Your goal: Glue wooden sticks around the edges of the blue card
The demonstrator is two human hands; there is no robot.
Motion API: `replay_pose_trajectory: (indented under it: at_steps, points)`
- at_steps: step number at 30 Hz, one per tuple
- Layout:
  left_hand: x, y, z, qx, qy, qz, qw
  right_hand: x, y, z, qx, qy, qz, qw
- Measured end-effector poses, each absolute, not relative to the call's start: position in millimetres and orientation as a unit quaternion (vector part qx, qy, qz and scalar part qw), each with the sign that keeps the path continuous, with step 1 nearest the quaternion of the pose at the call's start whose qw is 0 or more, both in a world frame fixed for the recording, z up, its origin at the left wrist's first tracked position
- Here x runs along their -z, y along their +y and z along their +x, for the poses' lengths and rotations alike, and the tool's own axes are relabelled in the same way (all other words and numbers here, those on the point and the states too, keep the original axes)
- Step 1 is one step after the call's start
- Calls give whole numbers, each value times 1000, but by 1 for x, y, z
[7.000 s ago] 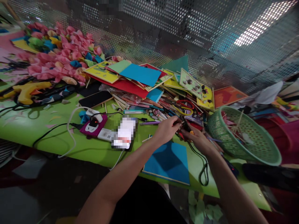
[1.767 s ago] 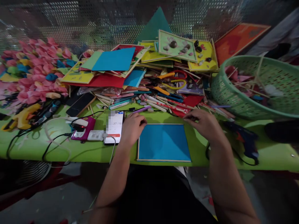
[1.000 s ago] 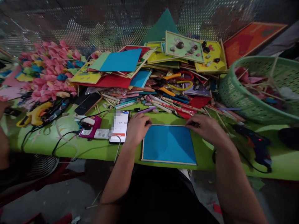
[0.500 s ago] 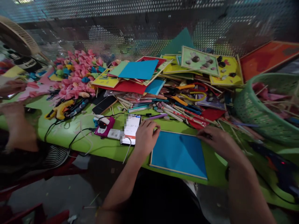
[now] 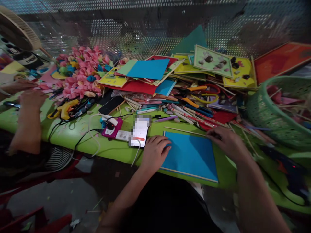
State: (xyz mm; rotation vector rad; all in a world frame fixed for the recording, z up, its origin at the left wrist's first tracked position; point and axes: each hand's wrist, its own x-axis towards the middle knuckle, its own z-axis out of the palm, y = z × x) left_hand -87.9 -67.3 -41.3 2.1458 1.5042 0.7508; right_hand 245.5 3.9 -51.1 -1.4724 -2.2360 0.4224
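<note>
A blue card (image 5: 191, 155) edged with thin wooden strips lies flat on the green table (image 5: 73, 136), close to its near edge. My left hand (image 5: 155, 152) rests palm down on the card's left edge and holds nothing. My right hand (image 5: 224, 142) is at the card's far right corner with its fingers curled together. Its fingertips pinch the end of a thin wooden stick (image 5: 184, 130), which lies just beyond the card's far edge.
A phone (image 5: 139, 132), a pink charger (image 5: 111, 127) with cables and a yellow glue gun (image 5: 64, 110) lie left of the card. A dark glue gun (image 5: 289, 165) and a green basket (image 5: 267, 116) are on the right. Coloured cards, sticks, scissors (image 5: 204, 94) and paper flowers (image 5: 80, 74) are heaped behind. Another person's hand (image 5: 29, 97) works far left.
My view has swung left, bringing another person's arms into sight. My left hand slid from the card's far left corner down its left edge. The stick now sits slightly off the far edge.
</note>
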Motion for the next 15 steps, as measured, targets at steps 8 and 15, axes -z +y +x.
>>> replay_pose_trajectory:
  at_steps: [8,15]
  points:
    - [41,-56,-87,-303,536,771,160,46,3,239,-150,-803,-530,225]
    - [41,-40,-83,-326,536,767,133,36,0,235,-142,-794,-539,244]
